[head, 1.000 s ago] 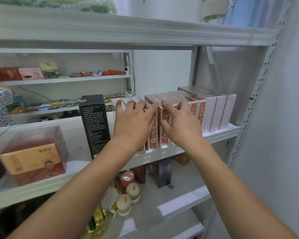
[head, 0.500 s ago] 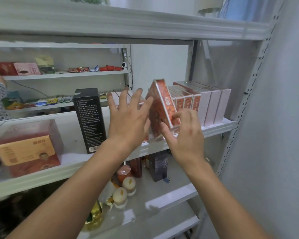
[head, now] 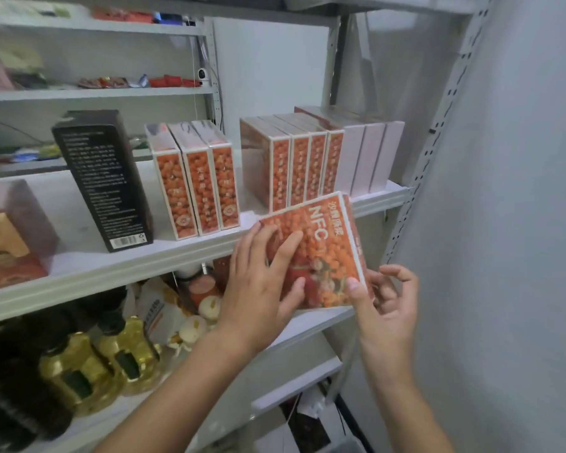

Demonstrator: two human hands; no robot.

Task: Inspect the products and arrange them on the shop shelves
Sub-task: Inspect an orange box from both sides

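Held box: I see the orange box point(head: 321, 253) off the middle shelf point(head: 111, 273), tilted, its "NFC" front facing me, just below the shelf's front lip.
Left grip: my left grip point(head: 258, 289) lies flat on the box front, fingers straight and spread, pressing its lower left part.
Right grip: my right grip point(head: 386, 302) pinches the lower right corner, thumb on the front, fingers curled behind.
Shelf row: three matching boxes point(head: 196, 181) stand upright, then a gap, then four more point(head: 307, 168) touching the pale pink boxes point(head: 370, 158).
Other stock: a black carton point(head: 105, 181) stands left of the three; oil bottles point(head: 102, 361) sit on the shelf below.
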